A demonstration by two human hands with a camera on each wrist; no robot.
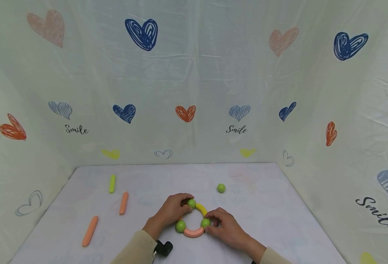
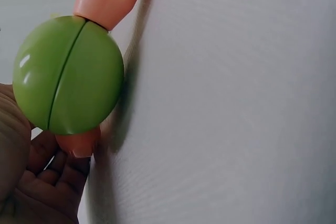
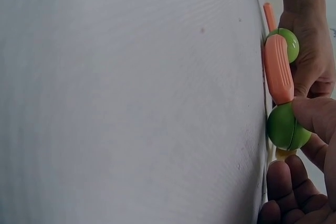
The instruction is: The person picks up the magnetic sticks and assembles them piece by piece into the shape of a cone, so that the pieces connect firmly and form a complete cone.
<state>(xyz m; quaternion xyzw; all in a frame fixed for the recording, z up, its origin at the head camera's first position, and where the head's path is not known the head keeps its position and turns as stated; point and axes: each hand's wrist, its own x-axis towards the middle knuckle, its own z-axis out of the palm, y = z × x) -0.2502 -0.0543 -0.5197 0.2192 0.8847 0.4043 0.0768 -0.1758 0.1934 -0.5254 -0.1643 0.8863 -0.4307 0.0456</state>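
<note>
On the table a ring of toy pieces lies between the two hands: green balls joined by curved rods. A yellow curved rod (image 1: 201, 209) forms its upper right, a salmon curved rod (image 1: 194, 233) its near side. The left side rod, orange, is mostly hidden by my left hand (image 1: 172, 211). Thumb and fingers of that hand pinch the far green ball (image 1: 191, 203). Close by its wrist is the left green ball (image 1: 180, 226), large in the left wrist view. My right hand (image 1: 228, 228) pinches the right green ball (image 1: 205, 223), thumb near the salmon rod's end.
A loose green ball (image 1: 221, 188) lies farther back on the right. To the left are a yellow-green stick (image 1: 112, 184) and two orange sticks, one nearer (image 1: 90, 231) and one farther (image 1: 124, 203). Heart-printed curtains (image 1: 194, 139) surround the white table (image 1: 263, 194).
</note>
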